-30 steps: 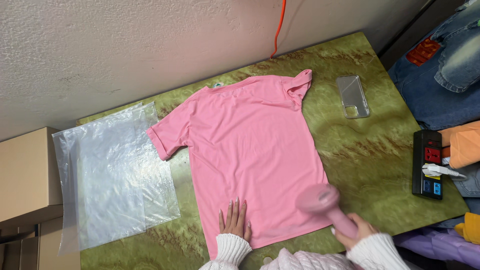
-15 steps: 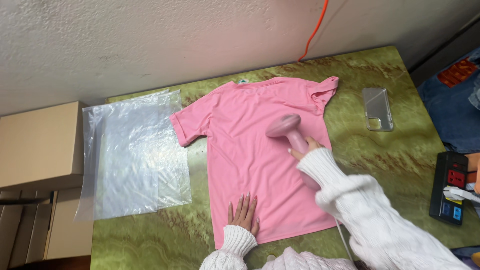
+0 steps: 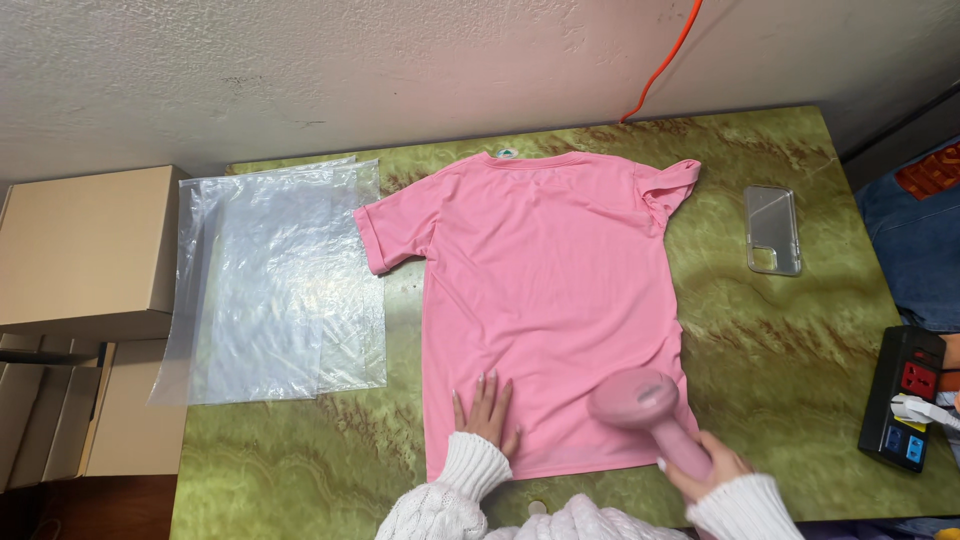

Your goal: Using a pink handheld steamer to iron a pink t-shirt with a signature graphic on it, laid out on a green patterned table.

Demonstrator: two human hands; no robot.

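Marbled green table [image 3: 800, 330]: left hand [image 3: 487, 412] flattens smooth pink shirt [image 3: 550, 300] (fingers spread); right hand [image 3: 710, 468] grips steamer [image 3: 645, 410].

The left hand [image 3: 486, 412] is lying flat, palm down, with its fingers [image 3: 492, 388] stretched forward and held close together, the thumb spreading a little to the side. Its wrist is emerging from a thick white knitted cuff, and the forearm is angling in from the lower edge of the view. The right hand [image 3: 705, 466] is sitting lower and further right, curling into a closed grip, with knuckles turned upward and fingertips wrapping underneath. Its wrist is also wearing a white ribbed cuff, and the right forearm is entering from the bottom right. The two hands are staying well apart.
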